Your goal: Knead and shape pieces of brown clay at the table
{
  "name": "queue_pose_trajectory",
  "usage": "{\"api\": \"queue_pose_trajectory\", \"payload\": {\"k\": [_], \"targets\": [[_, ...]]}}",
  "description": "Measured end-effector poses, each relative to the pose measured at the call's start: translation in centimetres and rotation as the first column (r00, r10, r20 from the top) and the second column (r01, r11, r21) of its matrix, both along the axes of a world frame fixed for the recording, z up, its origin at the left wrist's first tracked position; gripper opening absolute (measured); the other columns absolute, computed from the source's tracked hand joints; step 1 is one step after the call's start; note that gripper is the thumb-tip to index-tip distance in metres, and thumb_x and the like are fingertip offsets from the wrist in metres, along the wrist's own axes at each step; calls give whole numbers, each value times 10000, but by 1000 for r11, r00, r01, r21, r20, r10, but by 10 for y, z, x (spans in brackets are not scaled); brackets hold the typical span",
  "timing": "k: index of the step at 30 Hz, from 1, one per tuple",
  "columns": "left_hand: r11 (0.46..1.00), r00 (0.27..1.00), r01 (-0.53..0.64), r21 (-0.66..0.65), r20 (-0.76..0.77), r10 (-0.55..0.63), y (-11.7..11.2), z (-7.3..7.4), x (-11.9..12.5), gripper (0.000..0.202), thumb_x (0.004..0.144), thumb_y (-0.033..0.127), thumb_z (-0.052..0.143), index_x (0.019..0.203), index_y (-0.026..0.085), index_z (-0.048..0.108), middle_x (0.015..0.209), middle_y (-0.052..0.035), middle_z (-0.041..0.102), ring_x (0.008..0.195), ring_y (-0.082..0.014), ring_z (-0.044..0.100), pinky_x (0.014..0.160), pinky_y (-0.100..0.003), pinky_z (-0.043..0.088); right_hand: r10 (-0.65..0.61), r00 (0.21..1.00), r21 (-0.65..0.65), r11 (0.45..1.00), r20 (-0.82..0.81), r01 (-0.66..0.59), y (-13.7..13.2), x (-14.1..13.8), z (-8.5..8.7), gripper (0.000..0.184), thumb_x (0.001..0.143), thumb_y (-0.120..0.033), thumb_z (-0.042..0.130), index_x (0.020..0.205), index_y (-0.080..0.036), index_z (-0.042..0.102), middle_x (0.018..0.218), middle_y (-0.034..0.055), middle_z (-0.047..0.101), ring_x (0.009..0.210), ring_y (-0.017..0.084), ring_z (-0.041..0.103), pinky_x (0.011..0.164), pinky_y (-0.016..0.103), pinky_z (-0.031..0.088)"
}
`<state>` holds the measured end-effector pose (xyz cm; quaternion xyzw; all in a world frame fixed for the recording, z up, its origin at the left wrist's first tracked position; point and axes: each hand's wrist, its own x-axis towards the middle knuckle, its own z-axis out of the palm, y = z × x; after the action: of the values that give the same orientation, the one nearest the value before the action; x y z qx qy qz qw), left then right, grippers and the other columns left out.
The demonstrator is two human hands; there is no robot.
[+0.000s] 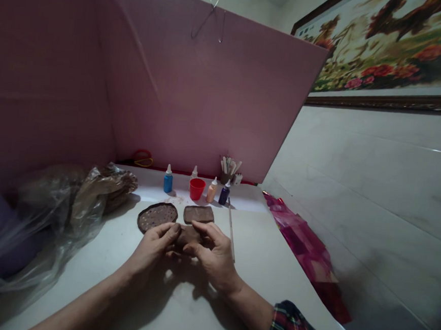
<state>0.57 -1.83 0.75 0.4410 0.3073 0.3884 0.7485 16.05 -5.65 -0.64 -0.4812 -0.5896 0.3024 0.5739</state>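
Observation:
Between both hands, a little above the white table, is a lump of brown clay (189, 237). My left hand (160, 239) pinches its left end with thumb and fingers. My right hand (213, 251) is closed on its right side, thumb in front and fingers over the top. Just beyond the hands lie two flat brown clay pieces with raised rims: a rounded one (157, 217) speckled with small dots, and a rectangular one (199, 214). A thin stick-like tool (231, 229) rests on the table to the right of them.
Behind stand a blue bottle (168, 181), a red cup (196, 189), a peach bottle (211, 192), a dark purple bottle (224, 194) and a holder of pens (226, 176). Crumpled clear plastic (99, 196) sits left. Magenta wrapping (306, 243) runs along the right edge.

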Motion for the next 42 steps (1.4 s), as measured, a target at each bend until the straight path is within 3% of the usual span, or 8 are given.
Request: {"api": "queue_pose_trajectory", "payload": {"k": [11,14,19,22,31,36,39,42], "targets": [[999,999,52,8,9,-52,-3,-1,1,336,838,443,581,917,117,607,743,-90,686,529,-117,597,504,-218,456,32,953,-20,999,-303,-40,1,-5,-2,206,717,-319,751,909,-245,758,869,28,601,638,127,588,536,265,503],[998,997,53,-24,62,-51,-2,-3,0,306,835,424,594,900,125,606,746,-79,681,531,-110,596,502,-213,465,52,959,-10,998,-278,-57,1,-4,0,245,719,-329,752,951,-250,752,899,34,608,651,118,588,569,258,508],[997,991,28,-78,135,-18,1,-3,-1,341,804,412,637,972,116,627,746,-80,672,530,-108,581,501,-221,480,147,931,3,988,-335,-155,4,0,-2,537,721,-439,734,1214,-258,620,984,44,618,673,123,620,619,268,530],[999,989,-1,-49,150,9,1,-1,-1,329,778,371,677,993,128,625,767,-70,667,554,-111,574,509,-224,483,138,898,-29,986,-418,-165,8,1,-8,394,810,-475,630,1071,-183,680,873,57,667,596,122,631,574,264,522],[997,993,-79,-1,87,78,-1,3,-1,313,732,345,728,936,126,635,701,-43,642,579,-113,558,552,-226,477,60,870,-154,976,-490,-154,9,-1,3,252,681,-305,788,866,-139,748,776,66,714,601,130,627,563,245,497],[999,993,-33,-23,113,35,-3,4,-1,320,737,350,721,955,129,641,735,-61,653,601,-127,569,579,-248,482,49,865,-118,985,-500,-124,7,-3,4,306,693,-382,773,869,-134,743,726,52,702,561,116,604,539,239,489],[999,989,-4,-40,145,10,-1,3,-2,320,756,344,702,975,119,642,811,-91,665,624,-133,573,570,-243,471,91,809,-104,977,-581,-184,7,-3,1,431,766,-508,669,911,-107,728,740,86,709,549,122,604,534,250,488],[999,982,28,-30,188,-22,0,0,-2,320,792,339,664,1012,108,645,838,-101,653,642,-134,565,579,-247,466,106,753,-112,966,-650,-232,7,-2,2,444,802,-512,630,957,-103,713,830,112,711,606,133,620,528,241,489]]}}
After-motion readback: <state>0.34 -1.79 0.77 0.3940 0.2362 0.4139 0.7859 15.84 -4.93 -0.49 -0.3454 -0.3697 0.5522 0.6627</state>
